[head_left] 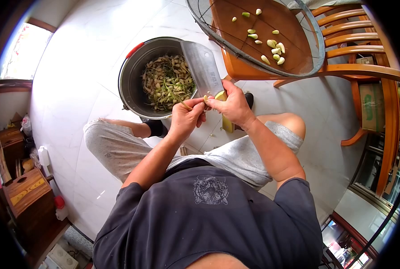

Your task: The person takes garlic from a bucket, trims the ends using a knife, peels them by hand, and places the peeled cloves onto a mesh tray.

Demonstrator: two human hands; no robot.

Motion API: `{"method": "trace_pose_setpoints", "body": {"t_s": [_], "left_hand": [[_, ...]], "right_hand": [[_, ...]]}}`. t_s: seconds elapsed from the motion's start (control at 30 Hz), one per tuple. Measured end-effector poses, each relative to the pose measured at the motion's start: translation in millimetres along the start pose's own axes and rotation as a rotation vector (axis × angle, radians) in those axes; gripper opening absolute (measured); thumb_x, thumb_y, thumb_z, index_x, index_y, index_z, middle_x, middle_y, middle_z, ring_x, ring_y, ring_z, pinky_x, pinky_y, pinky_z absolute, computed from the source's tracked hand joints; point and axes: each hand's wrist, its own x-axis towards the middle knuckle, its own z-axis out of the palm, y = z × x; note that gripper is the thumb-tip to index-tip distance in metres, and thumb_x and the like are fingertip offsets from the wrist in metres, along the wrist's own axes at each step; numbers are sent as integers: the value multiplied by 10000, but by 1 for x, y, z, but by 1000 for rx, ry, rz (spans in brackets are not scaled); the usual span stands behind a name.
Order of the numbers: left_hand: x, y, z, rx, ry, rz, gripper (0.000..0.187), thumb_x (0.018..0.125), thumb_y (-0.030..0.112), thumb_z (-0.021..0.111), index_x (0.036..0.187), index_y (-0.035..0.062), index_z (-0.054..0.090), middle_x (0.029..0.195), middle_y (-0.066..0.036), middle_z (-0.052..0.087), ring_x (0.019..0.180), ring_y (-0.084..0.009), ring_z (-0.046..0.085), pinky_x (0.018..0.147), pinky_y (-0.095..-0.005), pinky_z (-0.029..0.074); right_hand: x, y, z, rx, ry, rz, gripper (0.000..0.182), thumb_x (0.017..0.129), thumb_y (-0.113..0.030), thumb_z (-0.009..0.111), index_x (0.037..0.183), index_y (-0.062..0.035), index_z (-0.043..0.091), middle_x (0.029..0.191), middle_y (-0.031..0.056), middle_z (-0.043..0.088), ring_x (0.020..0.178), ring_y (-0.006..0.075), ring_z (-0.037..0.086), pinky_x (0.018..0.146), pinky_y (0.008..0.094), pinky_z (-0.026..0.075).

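Over the near right edge of a metal pot [126,85], my left hand [186,119] is closed on a thin garlic stalk [176,97]. My right hand [233,104] grips a broad cleaver [202,67] by its yellow-green handle [227,123], the blade slanting up over the pot's right rim. A small pale clove [205,97] shows between the fingertips of both hands, which nearly touch. The pot holds a heap of cloves, stalks and peelings [164,80].
At the upper right, a round mesh sieve [319,49] with several peeled cloves [276,50] rests on a wooden chair [233,65]. Another wooden chair [361,69] stands beside it. Wooden boxes [27,190] are at the far left. My knees flank the work area.
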Motion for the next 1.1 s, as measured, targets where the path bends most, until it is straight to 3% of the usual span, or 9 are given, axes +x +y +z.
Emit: {"method": "trace_pose_setpoints", "body": {"t_s": [0.3, 0.6, 0.9, 1.1], "left_hand": [[1, -8, -1, -56, 42, 15, 209, 901, 77, 526, 1007, -79, 617, 737, -90, 640, 482, -100, 529, 392, -214, 388], [0, -6, 3, -169, 95, 8, 197, 893, 82, 535, 1003, -57, 620, 707, -77, 632, 463, -87, 523, 375, -199, 392], [-2, -1, 6, -475, 12, -80, 224, 901, 83, 524, 1059, -67, 576, 826, -111, 644, 524, -107, 540, 397, -210, 399], [-10, 13, 18, -462, 74, -59, 208, 889, 90, 562, 1035, -58, 580, 833, -94, 647, 547, -102, 559, 402, -191, 398]], "right_hand": [[2, 4, -2, 19, -28, 36, 294, 790, -34, 653, 1067, 3, 560, 865, 40, 629, 739, 91, 592, 671, 245, 493], [4, 11, -4, 80, -33, 46, 228, 805, -58, 669, 1009, -21, 573, 797, 15, 633, 630, 61, 586, 514, 200, 446], [4, 9, -8, 319, -79, 67, 238, 815, -40, 667, 1012, 1, 541, 814, 46, 635, 664, 104, 632, 516, 202, 454], [5, 8, -7, 237, -37, -6, 216, 818, -58, 675, 985, 1, 552, 812, 33, 626, 617, 78, 580, 536, 204, 452]]}}
